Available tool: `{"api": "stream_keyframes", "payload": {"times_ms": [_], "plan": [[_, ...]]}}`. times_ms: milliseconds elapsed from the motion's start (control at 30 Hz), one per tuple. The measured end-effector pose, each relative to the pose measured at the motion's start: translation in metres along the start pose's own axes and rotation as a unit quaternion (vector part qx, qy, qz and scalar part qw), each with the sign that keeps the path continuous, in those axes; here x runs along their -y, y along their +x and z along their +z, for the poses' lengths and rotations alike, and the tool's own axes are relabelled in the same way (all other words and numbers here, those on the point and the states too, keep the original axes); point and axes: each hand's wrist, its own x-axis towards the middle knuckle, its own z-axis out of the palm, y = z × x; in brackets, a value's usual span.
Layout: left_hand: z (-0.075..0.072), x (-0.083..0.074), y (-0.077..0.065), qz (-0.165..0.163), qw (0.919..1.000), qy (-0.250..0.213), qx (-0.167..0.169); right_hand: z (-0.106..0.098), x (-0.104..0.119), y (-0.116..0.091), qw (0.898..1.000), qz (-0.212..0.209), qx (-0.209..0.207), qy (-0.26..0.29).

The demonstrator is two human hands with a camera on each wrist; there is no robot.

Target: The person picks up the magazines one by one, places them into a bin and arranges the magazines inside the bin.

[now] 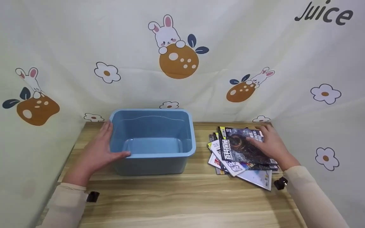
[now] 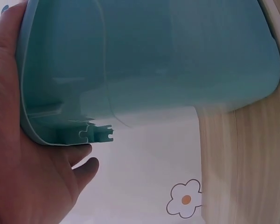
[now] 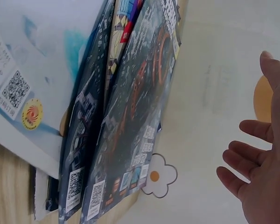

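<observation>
A blue plastic storage bin (image 1: pixel 153 166) stands on the table, its open top facing up. My left hand (image 1: pixel 98 150) grips the bin's near-left corner, thumb over the front rim and fingers along the left side. In the left wrist view the palm (image 2: pixel 18 172) lies against the rim of the bin (image 2: pixel 154 56). A loose pile of magazines, fanned at angles, lies right of the bin, topped by a dark-covered magazine (image 1: pixel 238 147). My right hand (image 1: pixel 272 145) hovers over its right side, fingers spread; the right wrist view shows a gap between these fingers (image 3: pixel 247 154) and the dark cover (image 3: pixel 130 116).
The wood-grain table (image 1: pixel 169 202) extends in front of the bin and pile. A pale curtain (image 1: pixel 131 91) printed with rabbits, oranges and flowers rises behind and along both sides. Below the dark magazine, a white-and-blue magazine (image 1: pixel 258 179) sticks out toward the front.
</observation>
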Motion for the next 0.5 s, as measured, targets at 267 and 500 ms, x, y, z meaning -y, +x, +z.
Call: {"api": "stream_keyframes", "payload": {"times_ms": [267, 500], "plan": [[0.001, 0.001, -0.002, -0.006, 1.0000, 0.002, -0.004, -0.001, -0.026, -0.002, 0.992, 0.093, 0.085, 0.018], [0.001, 0.002, 0.000, -0.001, 0.9999, 0.002, -0.012, -0.003, -0.057, -0.006, 0.975, 0.157, 0.150, 0.057]]}}
